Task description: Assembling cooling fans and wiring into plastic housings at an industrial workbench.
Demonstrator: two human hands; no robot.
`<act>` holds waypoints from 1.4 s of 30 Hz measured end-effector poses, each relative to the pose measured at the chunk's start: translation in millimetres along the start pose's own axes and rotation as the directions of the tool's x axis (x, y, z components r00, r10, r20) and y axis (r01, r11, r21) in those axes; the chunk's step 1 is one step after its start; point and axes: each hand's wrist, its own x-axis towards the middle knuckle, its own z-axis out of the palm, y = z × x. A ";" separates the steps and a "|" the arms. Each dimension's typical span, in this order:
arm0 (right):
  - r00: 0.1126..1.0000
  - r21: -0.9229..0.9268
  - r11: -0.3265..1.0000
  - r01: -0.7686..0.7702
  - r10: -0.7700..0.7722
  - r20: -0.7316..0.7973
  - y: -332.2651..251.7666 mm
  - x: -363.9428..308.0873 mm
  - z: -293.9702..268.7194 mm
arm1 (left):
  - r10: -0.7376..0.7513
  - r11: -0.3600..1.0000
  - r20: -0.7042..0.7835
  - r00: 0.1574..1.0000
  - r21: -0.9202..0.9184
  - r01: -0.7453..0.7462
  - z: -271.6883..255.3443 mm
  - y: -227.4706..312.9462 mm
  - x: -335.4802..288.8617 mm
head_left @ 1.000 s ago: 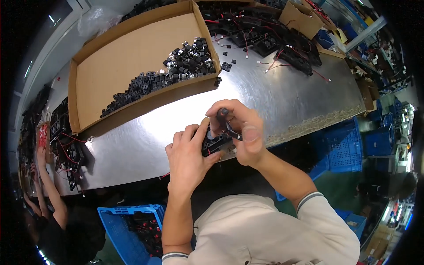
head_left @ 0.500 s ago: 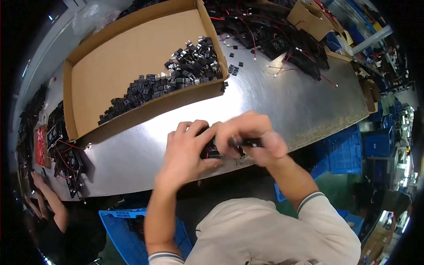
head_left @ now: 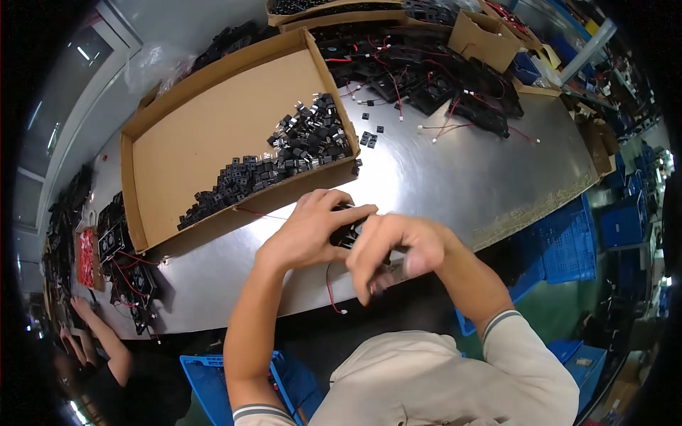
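Note:
My left hand [head_left: 305, 231] is wrapped over a black plastic part [head_left: 348, 233] with a pale round area, holding it down on the metal table near the front edge. Most of that part is hidden by my fingers. A thin red-and-black wire [head_left: 329, 290] with a white plug hangs below it. Just right of the part, my right hand [head_left: 398, 245] has its fingers curled, partly smeared by motion. A small dark object [head_left: 379, 285] shows under those fingers; its kind is not clear.
A shallow cardboard box [head_left: 213, 128] holds a heap of small black sockets [head_left: 284, 153]. Black parts with wires [head_left: 440, 89] are piled at the back right, others [head_left: 135, 277] at the left. A blue crate [head_left: 568, 241] stands below the right edge. A co-worker's arm [head_left: 106, 337] reaches in at left.
My right hand has swung down and toward me, lowering the dark object. The wire with the white plug now shows below the black part. The whole view has shifted slightly.

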 end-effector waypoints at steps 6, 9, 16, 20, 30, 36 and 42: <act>0.567 0.195 0.878 0.437 -0.100 -0.818 -10.9 -29.5 15.9 | -0.261 0.960 -0.129 0.957 0.073 0.272 15.1 48.6 -34.0; 0.549 0.147 0.918 0.368 -0.087 -0.831 -9.6 -32.2 24.0 | -0.362 0.922 -0.195 0.912 0.073 0.381 23.5 68.5 -44.7; 0.542 -0.050 0.972 0.229 -0.170 -0.823 13.0 -19.7 42.5 | -0.466 0.859 -0.331 0.821 0.055 0.510 39.8 93.1 -50.1; 0.565 -0.153 0.976 0.154 -0.214 -0.797 15.3 -14.5 47.3 | -0.470 0.837 -0.345 0.812 0.117 0.534 47.1 94.5 -53.8; 0.532 -0.154 0.987 0.054 -0.159 -0.832 20.3 -10.9 56.0 | -0.464 0.817 -0.369 0.805 0.172 0.550 52.6 99.1 -52.9; 0.616 -0.158 0.987 0.011 -0.131 -0.777 15.0 -13.2 58.6 | -0.456 0.822 -0.372 0.809 0.172 0.542 51.4 96.6 -51.6; 0.615 -0.366 0.903 0.225 -0.423 -0.665 35.1 -40.0 72.1 | -0.492 0.830 -0.368 0.789 0.074 0.552 49.0 85.9 -52.3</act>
